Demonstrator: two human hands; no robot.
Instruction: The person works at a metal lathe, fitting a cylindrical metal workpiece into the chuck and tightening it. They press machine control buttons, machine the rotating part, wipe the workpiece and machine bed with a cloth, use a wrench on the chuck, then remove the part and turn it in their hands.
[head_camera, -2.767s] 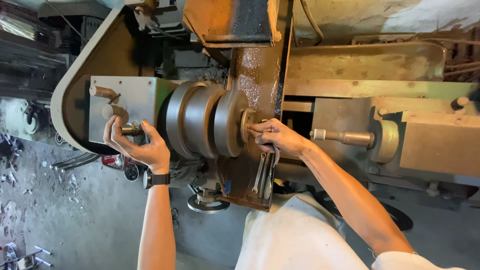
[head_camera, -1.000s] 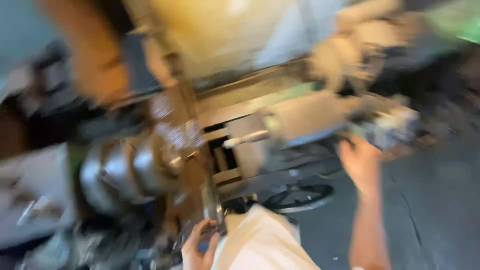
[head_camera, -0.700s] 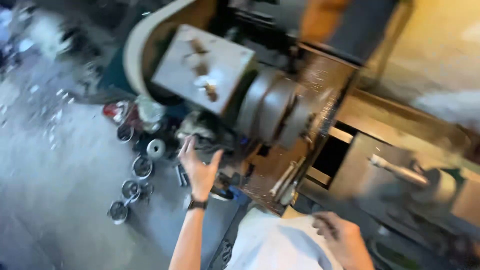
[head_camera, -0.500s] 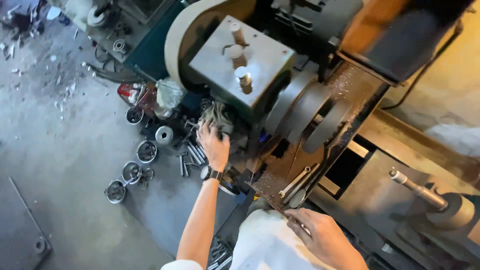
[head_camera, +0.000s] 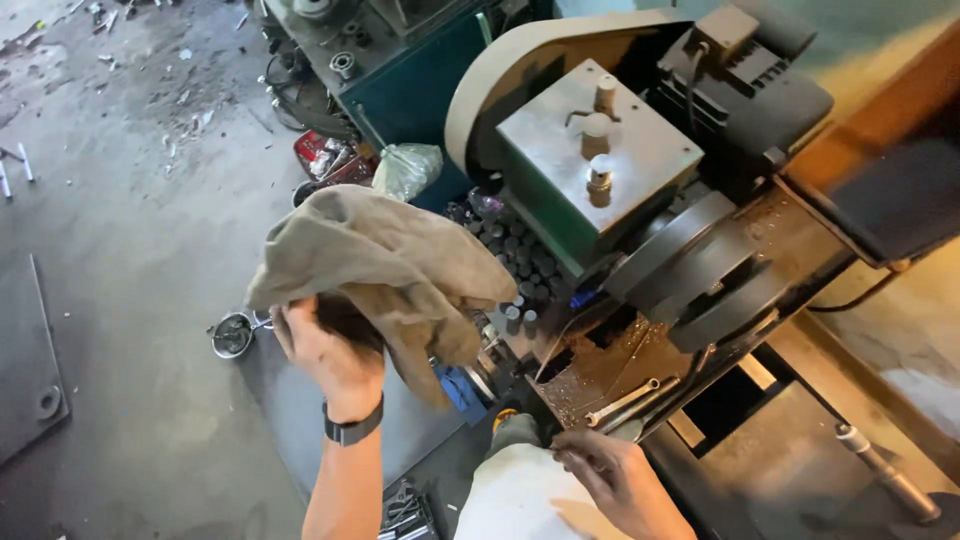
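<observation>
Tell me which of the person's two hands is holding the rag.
The left hand, the one wearing the wristwatch, grips the rag; the right hand rests empty.

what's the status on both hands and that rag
Left hand raised, gripping brown rag. Right hand low by the lathe bed, holds nothing visible. Nothing blocking the hands.
</observation>
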